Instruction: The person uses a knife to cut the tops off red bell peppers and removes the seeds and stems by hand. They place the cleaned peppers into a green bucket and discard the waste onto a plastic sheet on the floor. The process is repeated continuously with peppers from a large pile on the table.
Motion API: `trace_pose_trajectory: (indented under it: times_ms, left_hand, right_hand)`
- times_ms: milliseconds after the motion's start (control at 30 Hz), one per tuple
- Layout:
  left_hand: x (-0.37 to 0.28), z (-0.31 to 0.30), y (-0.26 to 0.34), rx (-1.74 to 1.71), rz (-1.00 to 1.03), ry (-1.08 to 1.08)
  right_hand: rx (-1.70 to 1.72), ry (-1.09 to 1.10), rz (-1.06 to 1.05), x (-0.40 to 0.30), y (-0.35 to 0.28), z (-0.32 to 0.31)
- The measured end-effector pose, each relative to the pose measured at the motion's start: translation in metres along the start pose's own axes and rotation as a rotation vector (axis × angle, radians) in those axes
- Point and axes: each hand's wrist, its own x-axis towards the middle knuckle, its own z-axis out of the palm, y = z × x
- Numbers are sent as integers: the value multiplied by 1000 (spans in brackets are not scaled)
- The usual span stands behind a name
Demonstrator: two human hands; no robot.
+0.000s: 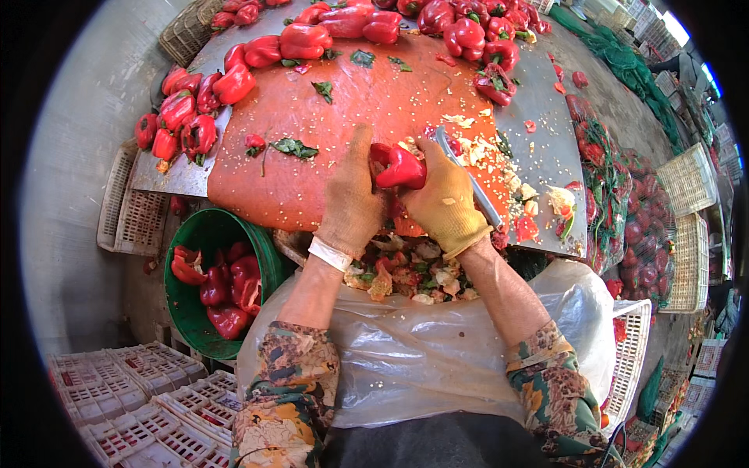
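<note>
A red bell pepper, cut open, is held between my two gloved hands over the near part of the orange board. On its left side, my left hand touches it with the thumb stretched forward. Around its right side my right hand is closed. A metal knife or blade lies along the outer side of my right hand; whether the fingers hold it is hidden. Pepper cores and trimmings fill a container below my wrists. Scattered seeds and leaves lie on the board.
Whole red bell peppers line the board's far and left edges. A green bucket with cut peppers stands at the left. Plastic crates sit at lower left, and net bags of peppers at right. Clear plastic sheeting covers my lap.
</note>
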Motion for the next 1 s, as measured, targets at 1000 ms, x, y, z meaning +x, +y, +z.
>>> trace_pose_trajectory:
  times_ms: [1000]
  left_hand:
    - [13, -31, -22, -345, -403, -124]
  right_hand:
    - [110, 64, 41, 28, 45, -62]
